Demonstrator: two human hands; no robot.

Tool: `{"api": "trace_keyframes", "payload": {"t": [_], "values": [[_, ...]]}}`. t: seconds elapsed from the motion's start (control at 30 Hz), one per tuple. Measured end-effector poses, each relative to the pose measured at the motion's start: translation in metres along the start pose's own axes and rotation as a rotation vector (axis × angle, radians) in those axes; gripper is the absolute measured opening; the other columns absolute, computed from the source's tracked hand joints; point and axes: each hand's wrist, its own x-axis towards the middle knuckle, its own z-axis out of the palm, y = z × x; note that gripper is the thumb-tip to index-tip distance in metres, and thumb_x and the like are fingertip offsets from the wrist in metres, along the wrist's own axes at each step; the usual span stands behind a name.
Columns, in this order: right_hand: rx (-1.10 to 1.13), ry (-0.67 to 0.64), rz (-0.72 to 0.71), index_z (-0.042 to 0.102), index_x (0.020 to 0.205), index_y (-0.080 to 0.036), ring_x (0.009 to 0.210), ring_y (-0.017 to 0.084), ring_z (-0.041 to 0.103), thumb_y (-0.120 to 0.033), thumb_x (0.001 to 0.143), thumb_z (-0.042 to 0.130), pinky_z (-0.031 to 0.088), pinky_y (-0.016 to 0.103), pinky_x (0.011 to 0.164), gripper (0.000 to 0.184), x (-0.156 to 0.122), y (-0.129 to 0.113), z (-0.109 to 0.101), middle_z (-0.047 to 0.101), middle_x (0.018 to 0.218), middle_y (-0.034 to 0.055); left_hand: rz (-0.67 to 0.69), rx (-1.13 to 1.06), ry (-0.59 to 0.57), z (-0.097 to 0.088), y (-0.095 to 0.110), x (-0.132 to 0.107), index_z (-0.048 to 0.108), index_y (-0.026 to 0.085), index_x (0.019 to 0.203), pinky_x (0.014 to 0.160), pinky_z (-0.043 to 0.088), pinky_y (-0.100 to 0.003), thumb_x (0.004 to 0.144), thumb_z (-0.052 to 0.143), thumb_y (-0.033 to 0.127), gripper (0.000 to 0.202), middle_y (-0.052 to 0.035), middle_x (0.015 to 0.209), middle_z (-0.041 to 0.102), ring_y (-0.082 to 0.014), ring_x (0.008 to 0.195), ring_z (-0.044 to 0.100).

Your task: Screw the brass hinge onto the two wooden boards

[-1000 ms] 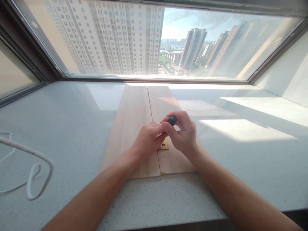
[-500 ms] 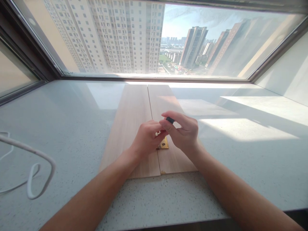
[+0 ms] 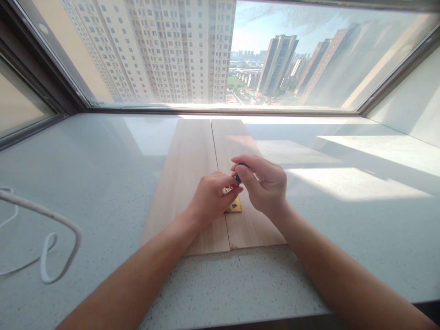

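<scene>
Two pale wooden boards [image 3: 187, 151] lie side by side, with a narrow seam between them. A brass hinge [image 3: 235, 206] sits across the seam near the front, partly covered by my left hand [image 3: 216, 195]. That hand is closed in a pinch just above the hinge; whatever is between its fingertips is hidden. My right hand [image 3: 266, 183] is closed round a small black tool [image 3: 238, 177] that looks like a stubby screwdriver. The tool tilts down toward the left fingertips, and its lower end is mostly out of sight. Both hands' fingertips nearly meet over the right board.
A white cable [image 3: 62, 224] loops over the speckled white sill [image 3: 113, 192] at the left. Behind the boards runs a dark window frame [image 3: 220, 111], with tall buildings outside. The sill's front edge [image 3: 275, 320] is close below my forearms.
My right hand has turned and shifted slightly right, and the black tool now points more steeply down toward my left fingertips. My left hand stays nearly in place.
</scene>
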Motion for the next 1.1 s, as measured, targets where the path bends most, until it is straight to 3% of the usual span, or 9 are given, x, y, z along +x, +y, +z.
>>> {"api": "trace_keyframes", "payload": {"t": [0.13, 0.27, 0.43, 0.63, 0.87, 1.1], "values": [[0.010, 0.015, -0.011, 0.069, 0.094, -0.021, 0.067, 0.012, 0.062, -0.022, 0.087, 0.063, 0.051, 0.026, 0.059, 0.009, 0.0008, 0.0025, 0.0014, 0.067, 0.080, -0.0007, 0.024, -0.011, 0.051, 0.0009, -0.0021, 0.0002, 0.067, 0.016, 0.071, 0.066, 0.048, -0.027, 0.082, 0.063, 0.017, 0.012, -0.0020, 0.068, 0.066, -0.0140, 0.065, 0.058], [-0.009, 0.048, 0.017, 0.069, 0.091, -0.021, 0.064, 0.012, 0.062, -0.023, 0.085, 0.066, 0.050, 0.025, 0.055, 0.007, 0.0006, 0.0039, 0.0023, 0.065, 0.077, -0.0016, 0.008, -0.044, 0.026, 0.0016, -0.0014, 0.0013, 0.065, 0.015, 0.067, 0.070, 0.050, -0.028, 0.085, 0.059, 0.015, 0.019, -0.0012, 0.062, 0.061, -0.0139, 0.063, 0.057], [-0.002, 0.134, 0.034, 0.068, 0.089, -0.022, 0.067, 0.013, 0.063, -0.023, 0.080, 0.072, 0.052, 0.028, 0.063, 0.010, -0.0019, 0.0046, 0.0051, 0.066, 0.078, -0.0017, 0.024, -0.041, -0.005, 0.0019, 0.0006, 0.0018, 0.065, 0.015, 0.069, 0.069, 0.049, -0.027, 0.085, 0.055, 0.012, 0.020, -0.0018, 0.064, 0.062, -0.0147, 0.066, 0.059], [0.186, 0.061, 0.128, 0.068, 0.102, -0.021, 0.077, 0.016, 0.068, -0.030, 0.097, 0.046, 0.055, 0.032, 0.068, 0.024, -0.0022, 0.0012, 0.0072, 0.071, 0.084, 0.0017, 0.035, -0.022, -0.007, 0.0024, -0.0016, 0.0019, 0.066, 0.013, 0.072, 0.064, 0.046, -0.024, 0.086, 0.057, 0.013, 0.016, -0.0038, 0.071, 0.067, -0.0138, 0.068, 0.059], [0.263, 0.121, 0.209, 0.069, 0.095, -0.022, 0.070, 0.016, 0.068, -0.032, 0.090, 0.061, 0.056, 0.030, 0.060, 0.013, -0.0043, 0.0042, 0.0083, 0.070, 0.078, -0.0011, 0.047, -0.025, -0.058, 0.0007, -0.0025, 0.0018, 0.066, 0.014, 0.078, 0.073, 0.049, -0.029, 0.086, 0.054, 0.012, 0.015, -0.0068, 0.083, 0.069, -0.0175, 0.079, 0.062], [0.183, 0.185, 0.223, 0.068, 0.091, -0.022, 0.068, 0.017, 0.067, -0.033, 0.083, 0.070, 0.055, 0.032, 0.058, 0.014, -0.0068, 0.0059, 0.0093, 0.069, 0.078, 0.0005, -0.008, 0.032, 0.017, -0.0002, -0.0001, -0.0004, 0.068, 0.017, 0.074, 0.061, 0.043, -0.024, 0.082, 0.064, 0.017, 0.009, -0.0004, 0.065, 0.064, -0.0125, 0.062, 0.056]]}}
